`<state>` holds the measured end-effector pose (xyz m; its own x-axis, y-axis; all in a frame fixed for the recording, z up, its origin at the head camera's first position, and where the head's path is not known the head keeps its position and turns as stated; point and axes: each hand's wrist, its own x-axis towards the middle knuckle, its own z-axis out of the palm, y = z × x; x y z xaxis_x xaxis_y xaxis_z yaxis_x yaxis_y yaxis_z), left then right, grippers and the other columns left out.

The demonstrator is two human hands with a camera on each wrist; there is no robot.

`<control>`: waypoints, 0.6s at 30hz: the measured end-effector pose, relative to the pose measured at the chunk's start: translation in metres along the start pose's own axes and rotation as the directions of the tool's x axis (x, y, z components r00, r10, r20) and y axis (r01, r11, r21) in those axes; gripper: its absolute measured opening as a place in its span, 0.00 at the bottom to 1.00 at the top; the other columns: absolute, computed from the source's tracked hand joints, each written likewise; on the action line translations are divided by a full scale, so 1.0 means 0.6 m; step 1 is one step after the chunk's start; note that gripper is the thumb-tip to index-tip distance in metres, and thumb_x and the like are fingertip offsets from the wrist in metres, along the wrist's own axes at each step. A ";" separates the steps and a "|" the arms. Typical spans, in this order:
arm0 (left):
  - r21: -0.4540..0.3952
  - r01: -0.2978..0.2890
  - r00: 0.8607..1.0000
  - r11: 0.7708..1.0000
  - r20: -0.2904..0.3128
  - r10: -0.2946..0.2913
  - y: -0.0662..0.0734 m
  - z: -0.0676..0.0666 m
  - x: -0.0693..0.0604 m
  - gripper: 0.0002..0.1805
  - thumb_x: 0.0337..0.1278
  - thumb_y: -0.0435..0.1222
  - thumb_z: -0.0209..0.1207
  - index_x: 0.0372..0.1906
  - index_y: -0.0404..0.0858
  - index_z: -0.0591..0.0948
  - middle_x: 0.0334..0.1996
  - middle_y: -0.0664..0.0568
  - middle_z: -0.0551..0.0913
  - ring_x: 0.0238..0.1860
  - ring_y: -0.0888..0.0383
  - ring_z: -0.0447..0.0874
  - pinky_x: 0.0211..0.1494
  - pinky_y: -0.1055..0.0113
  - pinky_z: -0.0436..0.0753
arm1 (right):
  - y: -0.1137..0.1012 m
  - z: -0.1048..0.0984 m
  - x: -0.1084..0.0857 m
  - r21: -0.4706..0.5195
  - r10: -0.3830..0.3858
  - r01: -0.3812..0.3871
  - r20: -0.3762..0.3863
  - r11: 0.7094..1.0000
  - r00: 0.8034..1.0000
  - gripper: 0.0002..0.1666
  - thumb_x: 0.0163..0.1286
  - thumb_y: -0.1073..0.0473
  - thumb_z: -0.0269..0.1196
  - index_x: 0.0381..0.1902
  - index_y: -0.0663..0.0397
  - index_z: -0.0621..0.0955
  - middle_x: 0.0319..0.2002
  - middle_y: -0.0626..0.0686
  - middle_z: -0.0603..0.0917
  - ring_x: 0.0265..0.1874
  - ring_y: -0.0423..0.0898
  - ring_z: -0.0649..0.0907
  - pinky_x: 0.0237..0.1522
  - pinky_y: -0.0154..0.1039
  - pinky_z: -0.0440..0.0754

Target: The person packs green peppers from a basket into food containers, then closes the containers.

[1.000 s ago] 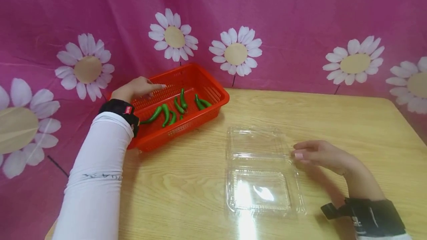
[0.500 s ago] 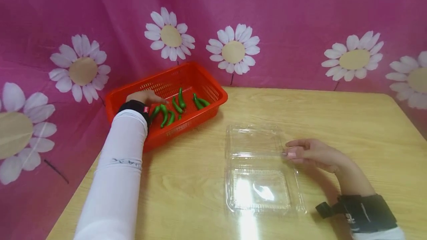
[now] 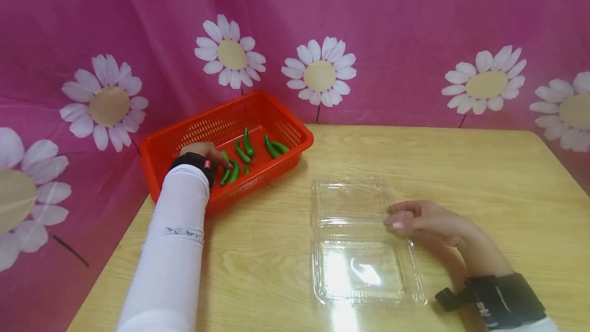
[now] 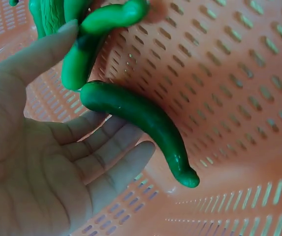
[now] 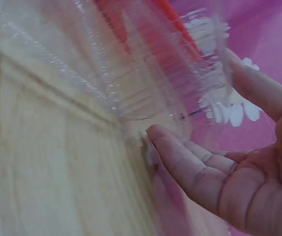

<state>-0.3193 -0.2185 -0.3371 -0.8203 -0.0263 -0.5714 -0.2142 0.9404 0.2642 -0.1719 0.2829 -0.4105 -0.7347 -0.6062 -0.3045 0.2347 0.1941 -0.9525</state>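
Note:
Several green chili peppers (image 3: 242, 152) lie in a red plastic basket (image 3: 295, 153) at the back left. My left hand (image 3: 203, 151) reaches inside among them. Seen from the left wrist, its fingers (image 4: 116, 167) lie loosely behind a dark green chili pepper (image 4: 138, 114), and the thumb is by a brighter chili pepper (image 4: 77, 61); the fingers do not close round either. A clear hinged plastic container (image 3: 355, 234) stands unfolded on the table. My right hand (image 3: 430, 221) is at its right edge, thumb and fingers extended and apart around the corner near the hinge.
The light wooden table (image 3: 258, 270) carries the basket and the container. Behind it hangs a pink cloth (image 3: 392, 24) printed with white flowers, close to the basket's back side. The basket's raised, slotted walls surround the left hand.
My left hand has moved from above the basket's left part down and right into the chili peppers, shifting some of them. The right hand has come slightly left against the container's edge.

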 end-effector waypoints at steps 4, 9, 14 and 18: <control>-0.046 -0.032 0.999 0.998 -0.034 0.031 0.005 0.003 -0.030 0.21 0.50 0.48 0.61 0.39 0.33 0.82 0.32 0.47 0.76 0.39 0.50 0.70 0.38 0.64 0.73 | 0.001 0.006 0.006 0.001 0.017 -0.017 -0.004 1.000 1.000 0.43 0.66 0.64 0.58 0.64 0.85 0.48 0.55 0.62 0.78 0.50 0.42 0.81 0.53 0.33 0.76; -0.254 -0.031 0.995 0.967 -0.098 0.006 0.017 0.005 -0.067 0.20 0.48 0.42 0.64 0.39 0.29 0.82 0.27 0.47 0.79 0.36 0.51 0.73 0.33 0.66 0.76 | -0.008 0.009 0.016 0.056 0.027 -0.026 -0.026 0.998 0.999 0.42 0.68 0.64 0.57 0.65 0.85 0.47 0.54 0.58 0.79 0.49 0.42 0.82 0.53 0.35 0.77; -0.320 0.040 0.994 0.947 -0.088 -0.072 0.022 0.003 -0.053 0.17 0.46 0.43 0.68 0.31 0.31 0.83 0.27 0.46 0.77 0.35 0.51 0.73 0.32 0.67 0.77 | -0.014 0.015 0.020 0.023 0.035 -0.034 -0.051 0.999 0.998 0.42 0.67 0.63 0.58 0.65 0.83 0.49 0.51 0.54 0.82 0.48 0.38 0.82 0.51 0.32 0.77; -0.309 0.035 0.990 0.950 -0.117 -0.074 0.023 0.009 -0.056 0.19 0.48 0.42 0.67 0.39 0.30 0.83 0.34 0.45 0.73 0.39 0.49 0.70 0.34 0.66 0.76 | -0.011 0.019 0.019 0.023 0.037 -0.036 -0.072 0.999 0.997 0.42 0.66 0.65 0.59 0.66 0.81 0.50 0.46 0.48 0.83 0.46 0.38 0.82 0.47 0.30 0.79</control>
<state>-0.2920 -0.2028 -0.3184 -0.8585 -0.1357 -0.4946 -0.3961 0.7880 0.4714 -0.1746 0.2659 -0.4079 -0.7694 -0.5414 -0.3390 0.2755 0.1976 -0.9408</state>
